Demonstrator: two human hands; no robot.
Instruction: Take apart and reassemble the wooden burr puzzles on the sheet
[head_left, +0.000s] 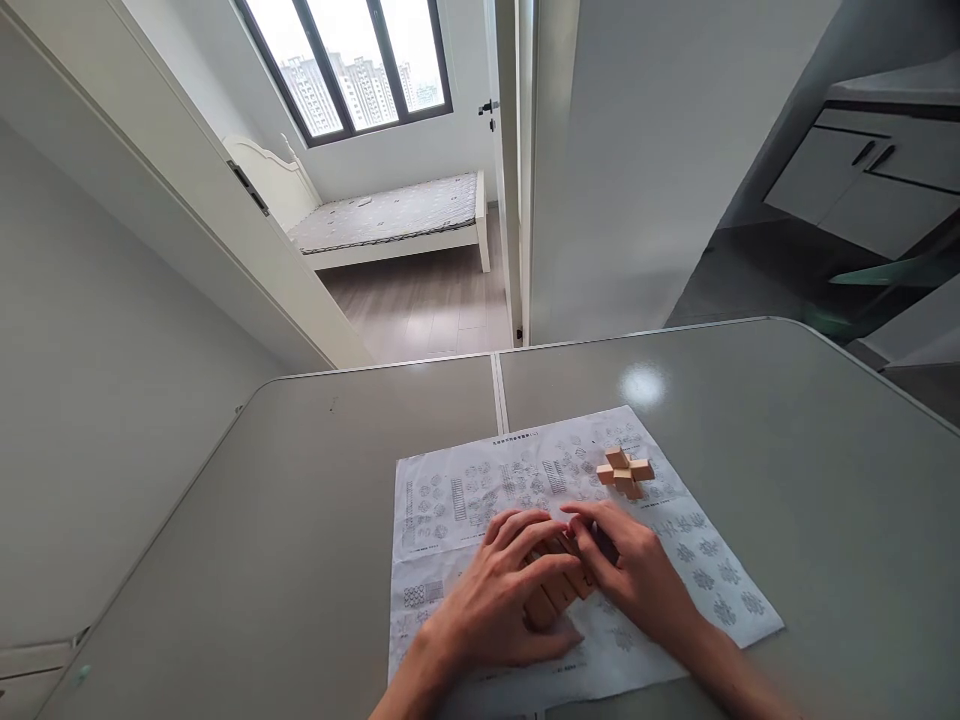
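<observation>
Several wooden puzzle pieces (559, 592) lie side by side between my two hands, over a printed instruction sheet (675, 530). From the left, my left hand (501, 588) curves over them, fingers across the top and thumb at the near side. My right hand (628, 562) closes against their right end, with its index finger and thumb at the edge. The fingers cover much of the pieces, and dark marks show on some. Just beyond my right hand, an interlocked wooden cross puzzle (625, 474) rests on the sheet.
The creased sheet lies on a grey table (315, 520) with rounded far corners and a seam (498, 392) down its middle. Past the far edge, a doorway shows a bed (405, 212) and a window (352, 60). Cabinets (862, 175) stand at the right.
</observation>
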